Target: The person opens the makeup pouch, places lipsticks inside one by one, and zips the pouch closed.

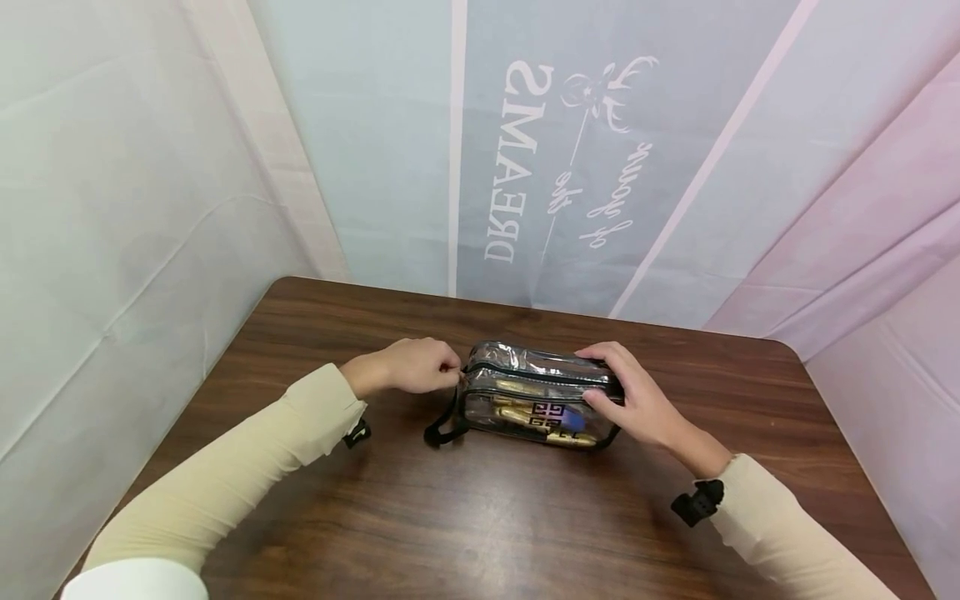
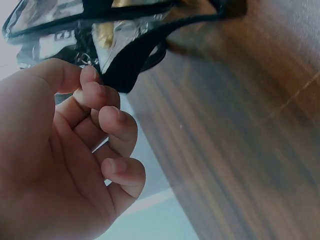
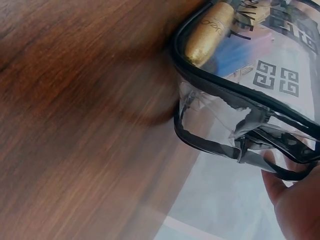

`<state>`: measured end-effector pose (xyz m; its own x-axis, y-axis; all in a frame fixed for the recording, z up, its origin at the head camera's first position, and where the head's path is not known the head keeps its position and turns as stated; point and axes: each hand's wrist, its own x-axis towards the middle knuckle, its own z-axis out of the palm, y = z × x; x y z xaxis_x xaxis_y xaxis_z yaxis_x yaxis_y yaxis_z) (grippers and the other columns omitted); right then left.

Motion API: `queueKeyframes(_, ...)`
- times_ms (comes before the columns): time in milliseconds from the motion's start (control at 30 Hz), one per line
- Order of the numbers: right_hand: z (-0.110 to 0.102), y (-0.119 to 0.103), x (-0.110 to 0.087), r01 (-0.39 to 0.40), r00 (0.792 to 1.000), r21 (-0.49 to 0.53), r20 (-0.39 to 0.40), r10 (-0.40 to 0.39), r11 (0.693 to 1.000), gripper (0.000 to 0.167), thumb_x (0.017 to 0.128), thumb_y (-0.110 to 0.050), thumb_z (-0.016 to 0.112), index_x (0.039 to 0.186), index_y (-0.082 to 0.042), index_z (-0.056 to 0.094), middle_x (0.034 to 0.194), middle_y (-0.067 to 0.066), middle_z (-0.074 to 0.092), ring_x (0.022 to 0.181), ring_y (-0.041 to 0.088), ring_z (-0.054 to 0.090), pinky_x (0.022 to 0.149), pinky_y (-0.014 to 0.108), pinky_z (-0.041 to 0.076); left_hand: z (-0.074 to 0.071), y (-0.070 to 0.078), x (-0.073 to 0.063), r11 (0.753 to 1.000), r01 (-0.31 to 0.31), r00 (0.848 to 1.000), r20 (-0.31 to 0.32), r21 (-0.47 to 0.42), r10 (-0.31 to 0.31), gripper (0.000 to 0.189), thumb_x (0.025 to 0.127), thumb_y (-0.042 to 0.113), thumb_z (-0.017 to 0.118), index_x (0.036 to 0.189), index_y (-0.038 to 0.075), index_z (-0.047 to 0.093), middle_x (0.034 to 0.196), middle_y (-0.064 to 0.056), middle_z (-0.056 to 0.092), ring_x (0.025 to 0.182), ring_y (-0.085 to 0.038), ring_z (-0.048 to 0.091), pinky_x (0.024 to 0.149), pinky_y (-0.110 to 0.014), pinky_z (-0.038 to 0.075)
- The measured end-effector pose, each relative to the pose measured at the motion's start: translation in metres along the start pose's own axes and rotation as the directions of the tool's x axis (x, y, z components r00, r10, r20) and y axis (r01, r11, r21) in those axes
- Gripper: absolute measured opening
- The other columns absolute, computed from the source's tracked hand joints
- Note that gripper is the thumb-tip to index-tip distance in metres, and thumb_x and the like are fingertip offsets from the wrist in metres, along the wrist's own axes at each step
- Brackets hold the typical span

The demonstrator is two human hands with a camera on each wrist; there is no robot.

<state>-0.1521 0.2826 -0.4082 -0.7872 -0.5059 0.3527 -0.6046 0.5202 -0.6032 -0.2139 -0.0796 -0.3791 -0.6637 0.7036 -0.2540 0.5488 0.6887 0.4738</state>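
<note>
A clear toiletry bag (image 1: 487, 410) with black piping and a black printed logo lies on the table, its zipper running along the top. Inside it show gold tubes (image 3: 210, 37) and something blue (image 3: 231, 57). My left hand (image 1: 420, 365) is at the bag's left end, where thumb and index finger pinch the small metal zipper pull (image 2: 86, 59); the other fingers curl loosely. Beside them hangs the bag's black strap (image 2: 125, 67). At the opposite end my right hand (image 1: 637, 400) grips the bag, fingers over the far side and thumb on the near side.
The dark wood table (image 1: 480, 517) ends at a rounded back edge. Behind it hangs a pale blue-grey cloth (image 1: 405, 167) with white lettering, and light cloths hang at both sides. A white rounded object (image 1: 135, 579) shows at the bottom left.
</note>
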Motion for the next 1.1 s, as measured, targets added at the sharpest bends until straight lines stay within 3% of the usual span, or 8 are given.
queueKeyframes(133, -0.003, -0.003, 0.001, 0.006, 1.000, 0.005, -0.003, -0.006, 1.000, 0.051, 0.094, -0.010, 0.072, 0.142, -0.009, 0.054, 0.140, 0.003, 0.051, 0.128, 0.021, 0.047, 0.105, 0.026, 0.034, -0.010, -0.006, -0.002, 0.999, -0.017, 0.999, -0.037, -0.052, 0.015, 0.041, 0.107, 0.029, 0.054, 0.068, 0.020, 0.046, 0.061, 0.008, 0.043, 0.053, -0.007, 0.036, 0.054, -0.025, 0.033)
queueKeyframes(267, -0.007, -0.004, 0.003, 0.018, 1.000, 0.022, -0.001, -0.018, 1.000, 0.047, 0.098, -0.009, 0.066, 0.142, -0.007, 0.053, 0.139, 0.006, 0.052, 0.125, 0.017, 0.048, 0.102, 0.026, 0.036, -0.021, -0.013, -0.001, 0.995, -0.034, 0.991, -0.129, -0.097, 0.021, 0.035, 0.106, 0.032, 0.056, 0.075, 0.018, 0.055, 0.064, 0.006, 0.045, 0.056, -0.008, 0.038, 0.060, -0.028, 0.037)
queueKeyframes(367, -0.010, -0.003, 0.005, 0.036, 0.999, 0.053, -0.012, -0.036, 0.998, 0.042, 0.102, -0.005, 0.057, 0.143, -0.004, 0.052, 0.137, 0.013, 0.054, 0.120, 0.018, 0.050, 0.100, 0.025, 0.037, -0.027, -0.019, 0.001, 0.995, -0.015, 0.975, -0.220, -0.100, -0.008, 0.027, 0.106, 0.031, 0.057, 0.084, 0.015, 0.063, 0.067, 0.003, 0.049, 0.058, -0.011, 0.040, 0.062, -0.031, 0.039)
queueKeyframes(467, -0.016, -0.003, 0.008, 0.030, 0.999, 0.065, -0.043, -0.027, 0.997, 0.039, 0.104, -0.004, 0.050, 0.143, -0.004, 0.052, 0.136, 0.015, 0.055, 0.116, 0.015, 0.051, 0.095, 0.024, 0.040, -0.033, -0.025, 0.004, 0.997, 0.024, 0.949, -0.313, -0.068, -0.044, 0.023, 0.105, 0.031, 0.059, 0.091, 0.014, 0.066, 0.074, 0.001, 0.055, 0.062, -0.014, 0.045, 0.064, -0.034, 0.040)
queueKeyframes(600, -0.028, -0.003, 0.014, -0.035, 0.995, 0.012, -0.095, 0.036, 0.999, 0.035, 0.108, -0.007, 0.044, 0.140, -0.003, 0.056, 0.133, 0.014, 0.058, 0.114, 0.012, 0.052, 0.093, 0.022, 0.039, -0.042, -0.033, 0.006, 0.996, 0.084, 0.919, -0.382, -0.043, -0.094, 0.022, 0.105, 0.030, 0.059, 0.097, 0.011, 0.067, 0.086, -0.003, 0.062, 0.072, -0.019, 0.053, 0.071, -0.037, 0.044)
queueKeyframes(867, -0.058, 0.005, 0.024, -0.189, 0.968, -0.073, -0.179, 0.173, 0.979, 0.037, 0.112, -0.020, 0.039, 0.136, 0.002, 0.056, 0.131, 0.022, 0.059, 0.120, 0.035, 0.053, 0.092, 0.024, 0.036, -0.058, -0.051, 0.012, 0.986, 0.165, 0.882, -0.443, -0.031, -0.162, 0.021, 0.104, 0.026, 0.059, 0.107, 0.007, 0.067, 0.113, -0.012, 0.066, 0.100, -0.029, 0.063, 0.090, -0.047, 0.049)
queueKeyframes(967, -0.070, 0.013, 0.029, -0.250, 0.957, -0.096, -0.179, 0.230, 0.964, 0.040, 0.112, -0.024, 0.040, 0.139, 0.003, 0.052, 0.132, 0.024, 0.056, 0.119, 0.036, 0.051, 0.088, 0.030, 0.037, -0.060, -0.060, 0.012, 0.980, 0.196, 0.871, -0.466, 0.042, -0.154, 0.024, 0.105, 0.027, 0.058, 0.112, 0.006, 0.067, 0.119, -0.015, 0.064, 0.108, -0.032, 0.062, 0.094, -0.048, 0.049)
queueKeyframes(1100, -0.084, 0.026, 0.035, -0.309, 0.943, -0.124, -0.166, 0.287, 0.943, 0.046, 0.111, -0.026, 0.043, 0.141, 0.009, 0.046, 0.134, 0.030, 0.049, 0.119, 0.042, 0.047, 0.091, 0.049, 0.040, -0.061, -0.073, 0.012, 0.964, 0.235, 0.853, -0.501, 0.127, -0.142, 0.029, 0.105, 0.028, 0.058, 0.118, 0.004, 0.065, 0.125, -0.017, 0.060, 0.113, -0.035, 0.060, 0.095, -0.050, 0.048)
